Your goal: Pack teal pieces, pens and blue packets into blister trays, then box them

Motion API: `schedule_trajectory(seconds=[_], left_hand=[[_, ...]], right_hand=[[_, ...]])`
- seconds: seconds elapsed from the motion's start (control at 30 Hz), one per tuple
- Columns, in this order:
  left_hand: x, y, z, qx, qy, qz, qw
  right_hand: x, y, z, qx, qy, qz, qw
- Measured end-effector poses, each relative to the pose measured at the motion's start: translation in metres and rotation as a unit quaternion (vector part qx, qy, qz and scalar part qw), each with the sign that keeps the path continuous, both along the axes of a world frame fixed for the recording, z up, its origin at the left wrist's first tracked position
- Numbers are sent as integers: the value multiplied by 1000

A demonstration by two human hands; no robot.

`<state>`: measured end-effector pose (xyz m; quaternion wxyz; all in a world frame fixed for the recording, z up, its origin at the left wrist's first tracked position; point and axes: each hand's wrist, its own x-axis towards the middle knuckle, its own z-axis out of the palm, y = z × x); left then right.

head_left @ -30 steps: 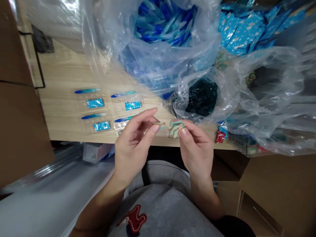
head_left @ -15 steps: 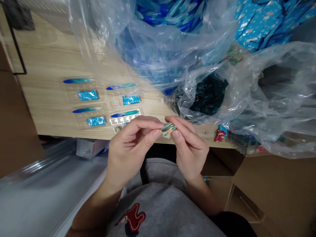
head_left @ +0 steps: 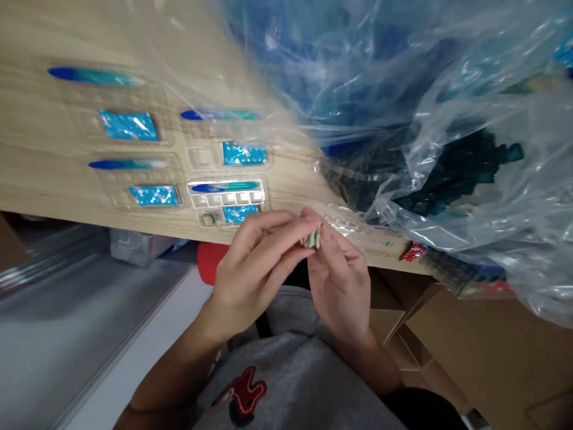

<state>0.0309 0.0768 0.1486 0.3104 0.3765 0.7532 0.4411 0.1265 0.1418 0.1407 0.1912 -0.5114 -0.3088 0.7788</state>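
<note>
My left hand (head_left: 255,269) pinches a small pale-green patterned bundle (head_left: 310,240) just in front of the table's near edge. From the other side, my right hand (head_left: 341,275) grips the same bundle with thumb and fingers; what it is cannot be made out. Left of my hands lies a clear plastic tray (head_left: 202,199) holding a blue-to-teal pen-shaped piece (head_left: 226,187), a blue patterned packet (head_left: 240,214) and a small greenish piece (head_left: 208,220). Further clear trays (head_left: 172,161) around it each hold a similar blue piece and packet.
A large clear bag (head_left: 313,65) with blue contents covers the back of the wooden table (head_left: 54,179). To the right, another bag holds dark teal pieces (head_left: 461,170). A red packet (head_left: 412,251) lies near the front edge. Cardboard boxes (head_left: 483,346) stand below right.
The view has moved closer to the trays and bags. My fingers have shifted around the green bundle, and my left fingers now cover more of it. A red object shows below the table edge.
</note>
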Motion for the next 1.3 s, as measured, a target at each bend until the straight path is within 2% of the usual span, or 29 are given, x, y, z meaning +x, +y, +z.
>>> schedule_trajectory(seconds=[0.13, 0.2, 0.33, 0.4, 0.7, 0.97, 1.07, 1.17, 1.3], left_hand=[[-12, -4, -2, -26, 67, -26, 997], [-17, -7, -2, -13, 106, -36, 994], [-23, -15, 0, 50, 166, -98, 980], [-24, -19, -1, 54, 184, -119, 974], [-22, -24, -6, 46, 214, -142, 965], [-20, -37, -9, 70, 265, -119, 954], [-18, -37, -13, 89, 280, -77, 953], [-14, -38, -17, 111, 255, -58, 959], [-7, -44, -22, 138, 165, -25, 976]], right_hand=[[-3, -3, -4, -46, 29, 42, 998], [-4, -6, -3, -83, 48, 46, 994], [-7, -11, 2, -141, 77, 38, 986], [-9, -12, 4, -149, 77, 39, 985], [-7, -18, 3, -214, 114, -10, 970], [-12, -25, 5, -235, 118, -37, 964], [-12, -30, 3, -240, 123, -51, 962], [-11, -32, 3, -248, 127, -60, 959], [-12, -30, 7, -245, 112, -73, 960]])
